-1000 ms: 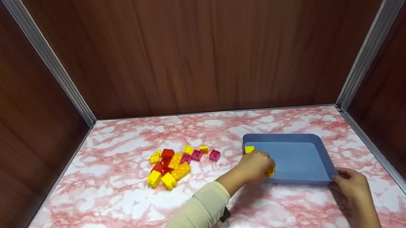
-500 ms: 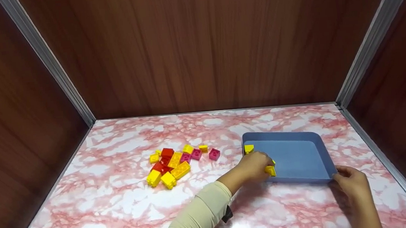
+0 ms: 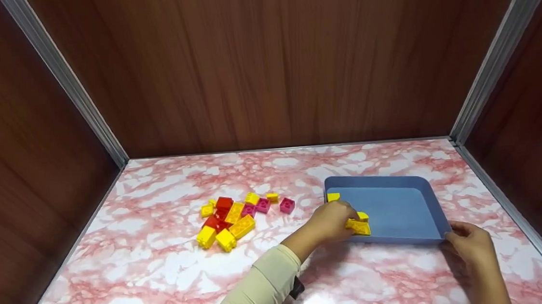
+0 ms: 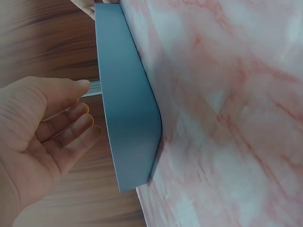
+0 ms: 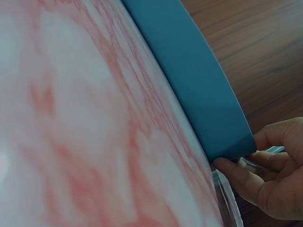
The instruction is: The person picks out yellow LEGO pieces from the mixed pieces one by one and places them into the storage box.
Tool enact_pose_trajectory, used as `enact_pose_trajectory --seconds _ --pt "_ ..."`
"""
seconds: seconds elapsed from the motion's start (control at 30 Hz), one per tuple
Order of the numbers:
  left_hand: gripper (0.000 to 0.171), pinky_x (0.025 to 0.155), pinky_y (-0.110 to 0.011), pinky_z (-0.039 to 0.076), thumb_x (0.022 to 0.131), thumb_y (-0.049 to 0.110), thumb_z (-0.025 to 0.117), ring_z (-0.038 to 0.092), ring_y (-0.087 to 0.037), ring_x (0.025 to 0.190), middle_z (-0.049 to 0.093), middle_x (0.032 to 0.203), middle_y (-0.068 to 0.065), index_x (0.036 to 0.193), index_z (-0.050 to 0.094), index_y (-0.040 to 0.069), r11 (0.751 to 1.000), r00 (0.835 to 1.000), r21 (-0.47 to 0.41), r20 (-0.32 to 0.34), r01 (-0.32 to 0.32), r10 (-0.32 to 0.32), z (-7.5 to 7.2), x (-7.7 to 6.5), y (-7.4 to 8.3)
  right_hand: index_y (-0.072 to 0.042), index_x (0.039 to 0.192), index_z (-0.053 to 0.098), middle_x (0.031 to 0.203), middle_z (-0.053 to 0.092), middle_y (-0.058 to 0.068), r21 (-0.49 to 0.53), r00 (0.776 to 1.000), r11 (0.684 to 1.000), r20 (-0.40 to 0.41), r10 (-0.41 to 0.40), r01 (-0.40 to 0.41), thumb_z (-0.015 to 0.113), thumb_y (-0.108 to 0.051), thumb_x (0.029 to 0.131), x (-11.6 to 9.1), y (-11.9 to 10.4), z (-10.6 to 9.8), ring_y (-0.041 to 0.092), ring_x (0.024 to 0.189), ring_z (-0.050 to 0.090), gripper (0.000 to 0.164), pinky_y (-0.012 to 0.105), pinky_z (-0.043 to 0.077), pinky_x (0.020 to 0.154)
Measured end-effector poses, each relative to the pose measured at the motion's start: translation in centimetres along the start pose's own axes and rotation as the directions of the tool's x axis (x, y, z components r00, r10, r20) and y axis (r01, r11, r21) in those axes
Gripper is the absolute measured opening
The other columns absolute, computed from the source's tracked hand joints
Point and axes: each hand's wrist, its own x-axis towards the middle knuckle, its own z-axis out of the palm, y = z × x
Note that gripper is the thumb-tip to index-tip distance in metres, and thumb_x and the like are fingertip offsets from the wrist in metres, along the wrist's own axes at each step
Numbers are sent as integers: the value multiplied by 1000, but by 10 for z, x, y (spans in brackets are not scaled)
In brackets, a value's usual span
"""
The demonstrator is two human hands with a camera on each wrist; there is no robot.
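A blue tray (image 3: 396,210) lies on the table, with yellow bricks along its left side. My left hand (image 3: 334,220) hovers over the tray's near left part, its fingertips beside an orange-yellow brick (image 3: 359,227) and a smaller yellow brick (image 3: 362,216). Nothing shows between its loosely bent fingers in the left wrist view, where the hand (image 4: 52,132) is above the tray's outer wall (image 4: 128,109). One more yellow brick (image 3: 333,197) sits in the far left corner. My right hand (image 3: 474,247) pinches the near right corner; the right wrist view shows thumb and fingers at the wall's end (image 5: 227,137).
Left of the tray is a loose cluster of several bricks, among them a red brick (image 3: 224,203), an orange-yellow brick (image 3: 242,227) and a magenta brick (image 3: 287,205). Wooden panels (image 3: 283,64) with metal edge strips enclose the marbled table (image 3: 140,278) at the back and sides.
My left hand has drawn back slightly to the left, off the orange-yellow brick, which now shows more fully in the tray. The right hand stays at the corner.
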Motion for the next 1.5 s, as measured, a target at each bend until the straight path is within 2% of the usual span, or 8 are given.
enact_pose_trajectory --seconds 0.23,0.6,0.8,0.93,1.03,1.13,1.27,1.5 --pt "27 83 -21 48 78 15 73 64 -13 94 73 100 2 104 77 10 997 998 -74 -64 0 -4 -2 -16 -15 22 129 45 90 64 11 -19 1000 1000 -12 -1 1 56 6 86 1 1 0 -2 70 54 47 19 54 65" --pt "28 88 -26 49 80 17 75 64 -17 97 70 101 -3 106 75 8 979 981 -159 -127 126 -147 -3 -46 -51 21 132 43 98 64 16 -16 1000 1000 20 13 -12 55 4 87 0 1 -2 -3 72 56 49 19 54 68" --pt "27 87 -31 50 80 16 75 64 -20 96 70 101 -5 106 75 7 957 959 -196 -144 215 -245 0 -59 -72 20 129 48 98 66 17 -88 1000 996 -22 -20 18 58 3 87 0 2 -1 -6 71 51 47 14 50 65" --pt "25 85 -34 51 80 13 74 64 -23 93 70 98 -8 104 74 4 953 948 -217 -190 213 -255 -2 -66 -87 20 130 47 101 66 18 -99 1000 995 -16 -20 18 57 3 88 1 1 -1 -8 71 50 47 13 49 65" --pt "21 84 -36 50 80 10 73 64 -25 91 70 95 -11 99 74 2 951 937 -228 -234 207 -260 -5 -70 -97 20 130 46 99 65 17 -75 1000 997 -12 -8 7 57 4 88 1 1 -1 -7 71 52 47 14 51 66" --pt "19 85 -37 50 79 11 74 64 -26 91 70 94 -10 97 75 2 945 921 -221 -253 242 -295 -7 -71 -107 21 132 43 97 65 15 -27 1000 1000 7 10 -10 56 5 88 1 0 -2 -4 71 56 48 18 53 67" --pt "22 85 -39 51 79 11 74 64 -28 91 69 96 -10 99 75 2 928 902 -192 -239 319 -360 -9 -70 -117 22 133 40 93 64 12 27 999 999 30 23 -24 55 6 89 0 0 -2 0 71 59 49 22 55 68" --pt "24 89 -40 51 82 8 72 62 -28 98 65 103 -10 105 73 3 872 858 -197 -178 449 -482 -13 -61 -132 21 131 44 94 65 13 -18 1000 1000 6 10 -10 56 5 87 0 0 -1 -2 70 57 48 20 55 66"
